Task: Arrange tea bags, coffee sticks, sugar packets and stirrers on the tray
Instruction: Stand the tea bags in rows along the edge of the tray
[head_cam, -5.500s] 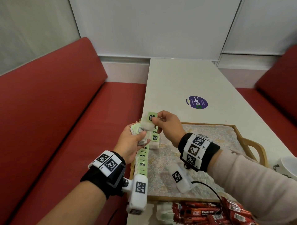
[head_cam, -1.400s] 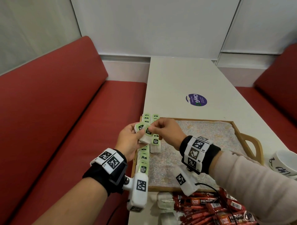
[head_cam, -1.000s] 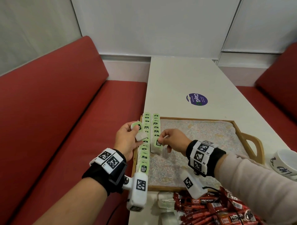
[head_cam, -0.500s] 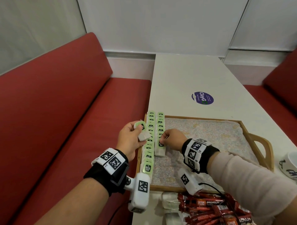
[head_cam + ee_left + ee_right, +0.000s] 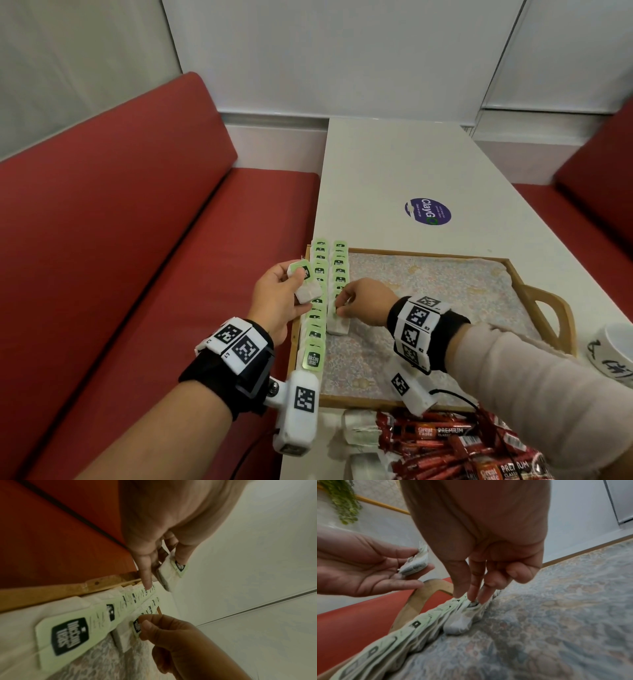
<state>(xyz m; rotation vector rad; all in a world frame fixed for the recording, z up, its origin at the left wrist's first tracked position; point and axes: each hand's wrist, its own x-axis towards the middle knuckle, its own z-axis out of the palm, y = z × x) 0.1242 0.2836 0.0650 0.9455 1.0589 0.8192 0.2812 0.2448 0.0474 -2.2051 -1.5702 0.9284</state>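
Head view: right grip pinches a white tea bag by its pale-green tag on the tray; left grip, just beside, grasps another tea bag.

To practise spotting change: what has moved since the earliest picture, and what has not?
The right hand carried a tea bag down from mid-air onto the tray, extending the second row; it still pinches it. The left hand still holds spare bags. Coffee sticks unmoved.
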